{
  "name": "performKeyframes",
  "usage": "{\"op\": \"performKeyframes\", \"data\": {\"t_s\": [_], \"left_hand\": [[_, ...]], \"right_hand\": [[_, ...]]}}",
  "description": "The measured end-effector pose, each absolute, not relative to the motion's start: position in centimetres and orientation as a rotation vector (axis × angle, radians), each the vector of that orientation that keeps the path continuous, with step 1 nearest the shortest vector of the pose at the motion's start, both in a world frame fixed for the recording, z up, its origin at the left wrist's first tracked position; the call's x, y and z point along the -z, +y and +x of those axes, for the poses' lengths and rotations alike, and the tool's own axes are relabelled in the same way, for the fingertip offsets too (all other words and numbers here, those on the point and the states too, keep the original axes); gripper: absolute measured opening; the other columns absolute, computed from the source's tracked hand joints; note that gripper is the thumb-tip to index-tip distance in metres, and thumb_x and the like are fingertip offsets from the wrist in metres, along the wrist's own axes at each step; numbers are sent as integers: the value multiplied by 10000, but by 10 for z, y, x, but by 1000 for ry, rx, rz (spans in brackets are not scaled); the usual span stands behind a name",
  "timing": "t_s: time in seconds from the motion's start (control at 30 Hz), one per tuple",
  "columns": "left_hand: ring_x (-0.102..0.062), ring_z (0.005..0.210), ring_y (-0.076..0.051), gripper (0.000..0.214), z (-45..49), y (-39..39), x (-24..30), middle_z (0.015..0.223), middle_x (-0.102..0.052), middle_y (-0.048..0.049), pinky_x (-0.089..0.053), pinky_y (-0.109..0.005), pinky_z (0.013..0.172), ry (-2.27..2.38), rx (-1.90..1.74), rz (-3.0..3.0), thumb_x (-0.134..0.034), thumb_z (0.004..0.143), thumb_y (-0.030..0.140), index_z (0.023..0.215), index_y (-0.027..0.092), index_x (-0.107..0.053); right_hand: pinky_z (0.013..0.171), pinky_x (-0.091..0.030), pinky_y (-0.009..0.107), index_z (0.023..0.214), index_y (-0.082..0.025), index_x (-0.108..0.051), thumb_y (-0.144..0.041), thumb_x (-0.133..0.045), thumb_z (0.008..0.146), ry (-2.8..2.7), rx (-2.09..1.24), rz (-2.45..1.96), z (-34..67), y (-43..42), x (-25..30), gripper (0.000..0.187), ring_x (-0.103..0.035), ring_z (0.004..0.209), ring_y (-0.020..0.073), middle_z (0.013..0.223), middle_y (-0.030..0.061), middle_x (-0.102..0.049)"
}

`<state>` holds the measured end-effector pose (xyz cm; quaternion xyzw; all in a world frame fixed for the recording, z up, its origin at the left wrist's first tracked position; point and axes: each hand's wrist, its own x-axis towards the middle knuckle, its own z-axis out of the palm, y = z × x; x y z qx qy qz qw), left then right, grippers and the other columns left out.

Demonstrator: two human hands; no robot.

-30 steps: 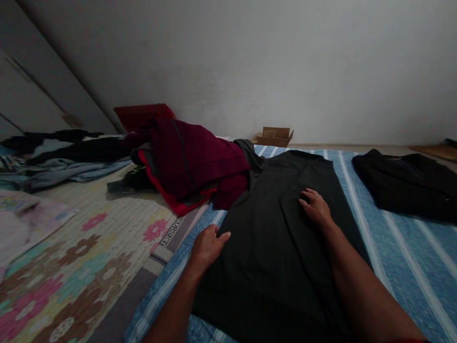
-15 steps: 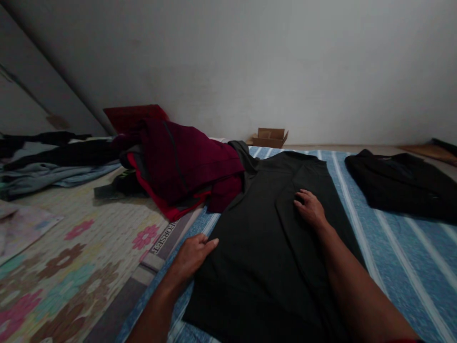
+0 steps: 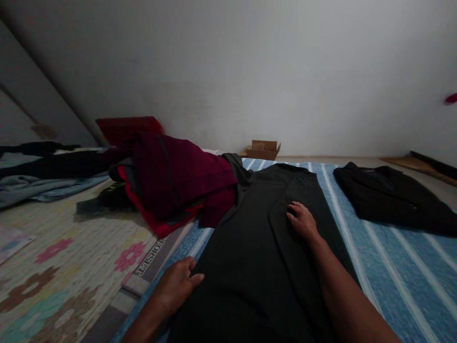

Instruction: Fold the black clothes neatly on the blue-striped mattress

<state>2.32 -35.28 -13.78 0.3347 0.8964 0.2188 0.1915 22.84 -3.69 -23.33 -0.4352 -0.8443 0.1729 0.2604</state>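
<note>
A dark grey garment (image 3: 257, 247) lies spread flat on a blue striped sheet (image 3: 389, 267). My right hand (image 3: 302, 220) rests palm down on its upper middle, fingers stretched out and slightly curled at a fold. My left hand (image 3: 177, 285) sits at the garment's left edge, fingers pinched on the cloth there. Both forearms reach in from the bottom of the view.
A heap of maroon and red clothes (image 3: 174, 178) lies left of the garment. A black garment (image 3: 391, 197) lies on the sheet at right. A small cardboard box (image 3: 262, 149) stands by the wall. A floral mat (image 3: 67, 257) and more clothes (image 3: 39, 176) lie far left.
My left hand has slid back toward me along the garment's left edge. The right hand has stayed on the cloth. The view has tilted up slightly.
</note>
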Motion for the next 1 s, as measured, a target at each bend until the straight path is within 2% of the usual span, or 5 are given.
{"op": "performKeyframes", "data": {"t_s": [0.17, 0.37, 0.57, 0.8, 1.0], "left_hand": [[-600, 715, -221, 169, 36, -325, 115, 739, -633, -33, -354, -295, 607, 2706, -358, 1217, -450, 794, 347, 860, 208, -521], [-596, 927, -210, 172, 71, -219, 111, 971, -636, -71, -416, -298, 768, 2363, -209, 1812, -436, 831, 252, 900, 201, -586], [-583, 1018, -220, 281, 82, -121, 150, 1103, -606, -129, -444, -314, 846, 2437, -217, 1757, -370, 865, 224, 1016, 151, -596], [-213, 1354, -249, 500, 69, -104, 192, 1443, -325, -148, -180, -459, 1096, 2485, -335, 1739, -293, 901, 336, 1319, 77, -383], [-210, 1354, -282, 558, 66, -89, 198, 1458, -293, -160, -182, -496, 1087, 2491, -334, 1611, -322, 873, 362, 1341, 61, -371]], "right_hand": [[1018, -336, 365, 1126, -172, -619, -278, -497, 812, -2293, -456, -1170, 226, -37, 234, 353, -424, 1229, 223, 1297, 88, -507], [1030, -328, 366, 1128, -186, -618, -283, -491, 810, -2291, -441, -1177, 224, -37, 237, 356, -402, 1251, 219, 1296, 74, -511], [1025, -341, 383, 1118, -173, -625, -290, -466, 814, -2291, -431, -1164, 223, -39, 239, 362, -405, 1250, 232, 1292, 81, -516], [1035, -338, 400, 1116, -177, -627, -309, -444, 821, -2282, -456, -1135, 223, -39, 247, 371, -396, 1258, 237, 1300, 72, -510], [1038, -339, 420, 1094, -165, -637, -310, -441, 808, -2270, -439, -1121, 225, -41, 250, 375, -393, 1261, 250, 1287, 94, -520]]}}
